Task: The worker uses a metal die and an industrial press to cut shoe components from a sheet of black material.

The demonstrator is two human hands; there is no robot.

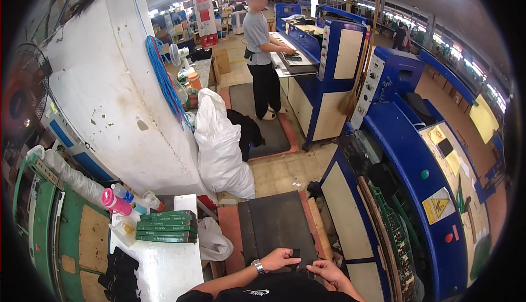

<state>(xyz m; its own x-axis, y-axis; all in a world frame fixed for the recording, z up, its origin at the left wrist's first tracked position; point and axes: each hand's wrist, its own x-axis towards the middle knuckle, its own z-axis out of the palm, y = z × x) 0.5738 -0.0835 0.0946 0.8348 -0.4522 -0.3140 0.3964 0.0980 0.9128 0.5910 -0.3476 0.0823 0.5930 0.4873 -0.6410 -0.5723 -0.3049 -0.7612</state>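
My left hand [279, 260] is held low in front of me, a metal-banded watch [258, 267] on its wrist. Its thumb and fingers are pinched together. Close by on the right, my right hand [327, 272] is also pinched, its fingertips pointing toward the left. Something small and dark seems to lie between the two hands, but it blends into the black mat [276, 222] and my black clothing, so its kind cannot be made out. To the left, a white table [167, 266] bears stacked green flat blocks [167, 227] and a pile of black pieces [120, 277].
At right stands a blue machine [413, 165] with tools on its top. Green and brown boards [386, 225] fill its shelf. A white sack [219, 143] leans by the white wall [123, 99]. Farther off, a person [260, 44] works at another blue machine [339, 55]. Bottles [116, 200] crowd the table's back.
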